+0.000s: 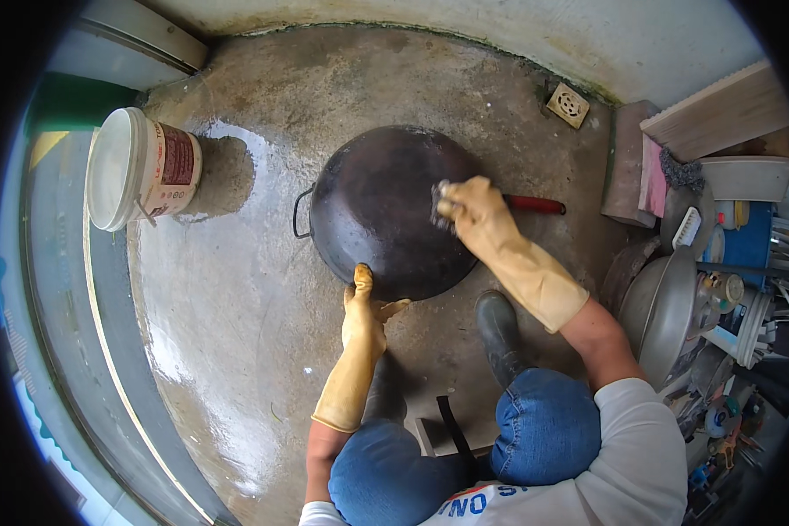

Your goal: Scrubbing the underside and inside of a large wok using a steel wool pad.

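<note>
A large dark wok (390, 215) rests upside down on the wet concrete floor, its rounded, blackened underside facing up. A wire loop handle sticks out at its left, and a red handle (536, 204) at its right. My left hand (365, 311), in a cream rubber glove, grips the near rim, thumb on the outside; its other fingers are partly hidden at the edge. My right hand (480, 210), gloved likewise, is closed around a grey metal scourer (441, 206) at the wok's right side. Whether the scourer presses on the metal is hard to tell.
A white lidded bucket (145, 170) stands at the left by a raised ledge. A square floor drain (568, 105) lies at the far right. Pans, a brush (686, 228) and assorted clutter crowd the right side. My boots (500, 335) flank the near floor.
</note>
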Demonstrator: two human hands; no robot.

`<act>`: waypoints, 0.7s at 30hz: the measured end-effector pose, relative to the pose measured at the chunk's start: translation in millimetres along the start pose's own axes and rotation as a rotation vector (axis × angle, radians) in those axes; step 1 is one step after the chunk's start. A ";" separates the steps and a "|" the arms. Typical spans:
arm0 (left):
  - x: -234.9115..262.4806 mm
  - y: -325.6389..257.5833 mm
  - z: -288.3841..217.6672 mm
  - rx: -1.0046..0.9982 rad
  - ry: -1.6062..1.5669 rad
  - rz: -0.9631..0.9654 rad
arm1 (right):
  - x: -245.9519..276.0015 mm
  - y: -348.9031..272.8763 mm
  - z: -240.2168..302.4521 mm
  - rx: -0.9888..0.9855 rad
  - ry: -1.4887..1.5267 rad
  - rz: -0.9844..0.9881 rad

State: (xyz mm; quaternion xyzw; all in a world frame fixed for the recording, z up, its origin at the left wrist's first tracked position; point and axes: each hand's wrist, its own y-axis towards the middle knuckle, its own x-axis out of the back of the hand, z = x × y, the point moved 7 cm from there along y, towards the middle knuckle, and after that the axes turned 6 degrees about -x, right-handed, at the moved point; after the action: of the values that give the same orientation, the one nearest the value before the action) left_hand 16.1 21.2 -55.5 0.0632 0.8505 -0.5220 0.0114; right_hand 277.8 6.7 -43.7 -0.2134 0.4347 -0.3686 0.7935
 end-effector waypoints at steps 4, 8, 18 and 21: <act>14.6 20.6 13.8 -0.006 -0.041 -0.002 | 12.9 17.4 -2.7 0.113 -0.041 -0.040; 18.9 12.8 8.2 -0.038 -0.025 -0.004 | -0.5 -17.7 -17.5 -0.104 -0.243 0.039; 18.0 10.4 3.0 -0.065 0.012 -0.040 | 1.6 -9.0 -10.6 0.017 -0.228 0.126; 1.0 4.6 11.2 0.029 0.035 -0.035 | 43.1 36.7 22.1 0.283 -0.252 -0.006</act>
State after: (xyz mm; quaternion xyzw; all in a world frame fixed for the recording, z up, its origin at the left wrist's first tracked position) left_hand 15.2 13.4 -64.8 0.0574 0.8438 -0.5334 -0.0135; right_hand 326.3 -2.7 -79.1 -0.1455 0.2750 -0.3988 0.8627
